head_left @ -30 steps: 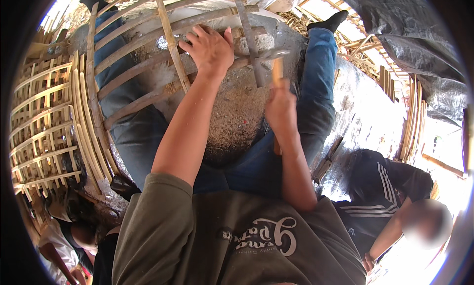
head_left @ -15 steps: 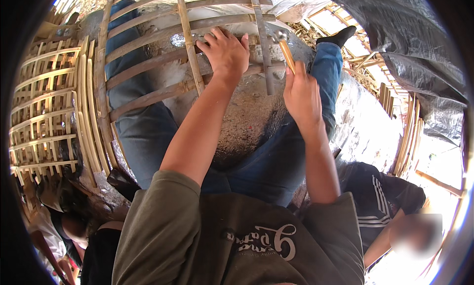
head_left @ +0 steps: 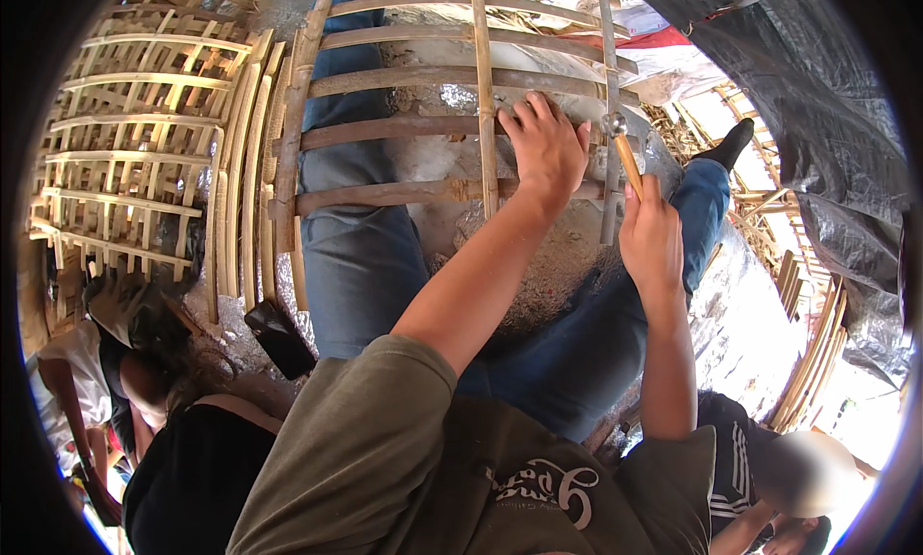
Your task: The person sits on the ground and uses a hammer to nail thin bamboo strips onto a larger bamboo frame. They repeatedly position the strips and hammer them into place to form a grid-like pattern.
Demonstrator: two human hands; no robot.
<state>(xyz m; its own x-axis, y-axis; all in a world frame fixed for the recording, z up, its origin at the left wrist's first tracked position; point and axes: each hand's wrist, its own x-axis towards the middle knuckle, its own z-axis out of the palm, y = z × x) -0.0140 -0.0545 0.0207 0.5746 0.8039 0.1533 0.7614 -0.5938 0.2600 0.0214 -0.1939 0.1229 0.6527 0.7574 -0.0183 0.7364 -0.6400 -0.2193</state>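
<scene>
A bamboo lattice point(head_left: 404, 78) of crossed slats lies over my outstretched legs. My left hand point(head_left: 548, 149) is on one of its cross slats, the fingers curled over the slat and the thumb held apart. In my right hand point(head_left: 654, 233) is a hammer point(head_left: 628, 161), gripped by its light wooden handle. Its shiny round metal head appears over the lattice's right-hand upright slat point(head_left: 609, 65); whether the two touch, I cannot tell. My right fingers are wrapped around the lower handle.
Left of me stand a stack of bamboo lattices point(head_left: 135, 123) and loose bamboo strips point(head_left: 255, 171). A dark phone-like object point(head_left: 279, 339) lies by my left thigh. Dark plastic sheeting point(head_left: 769, 84) hangs at right. Other people sit close behind on both sides, one in a striped dark top point(head_left: 735, 459).
The view has swung left, so the lattice and both hands appear farther right. The hammer head has come over the right-hand upright slat. My left hand stays on the lattice.
</scene>
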